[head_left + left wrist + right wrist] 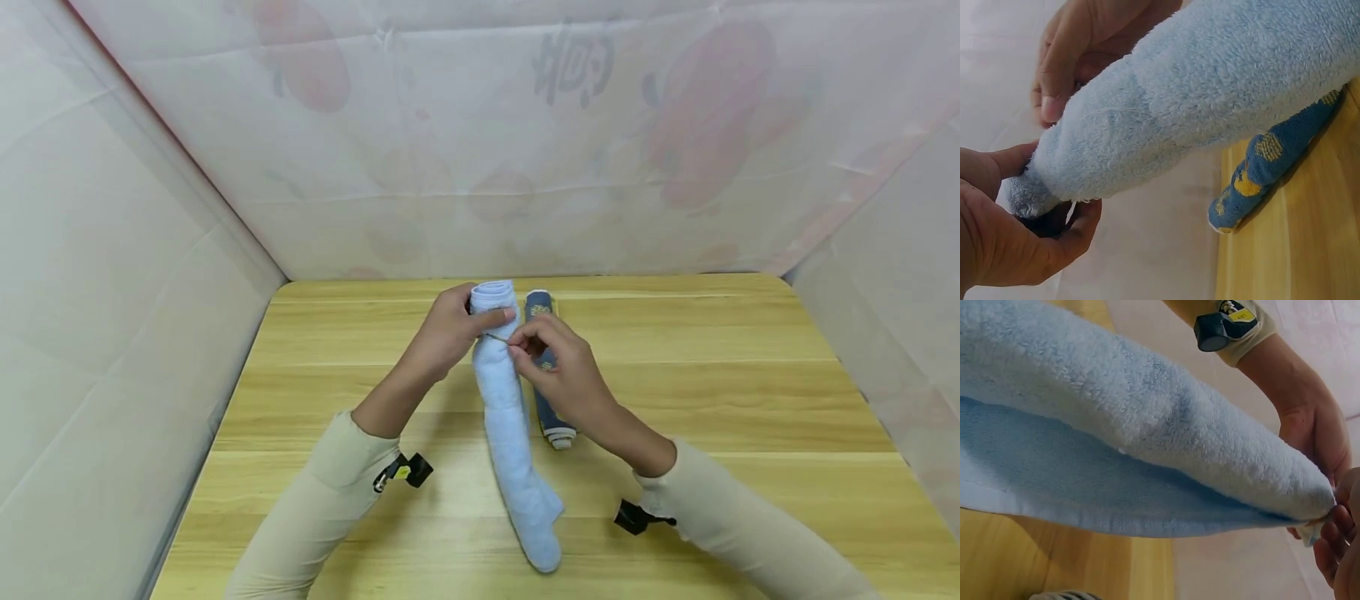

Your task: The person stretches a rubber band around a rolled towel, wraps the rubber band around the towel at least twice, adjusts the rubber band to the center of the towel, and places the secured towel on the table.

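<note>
A light blue fluffy rolled towel [510, 417] lies lengthwise on the wooden table [750, 392], its far end raised. My left hand [450, 329] grips that far end [1035, 187], thumb across the top. My right hand [551, 362] pinches the towel's edge [1313, 522] just below the left hand's thumb. A dark blue rolled towel with yellow dots [542, 310] lies right beside it, partly hidden under my right hand; it also shows in the left wrist view [1272, 162].
White translucent sheeting [487, 142] walls the table on the left, back and right. Bare wood stretches to both sides of the towels. Small black devices sit at both wrists [408, 471].
</note>
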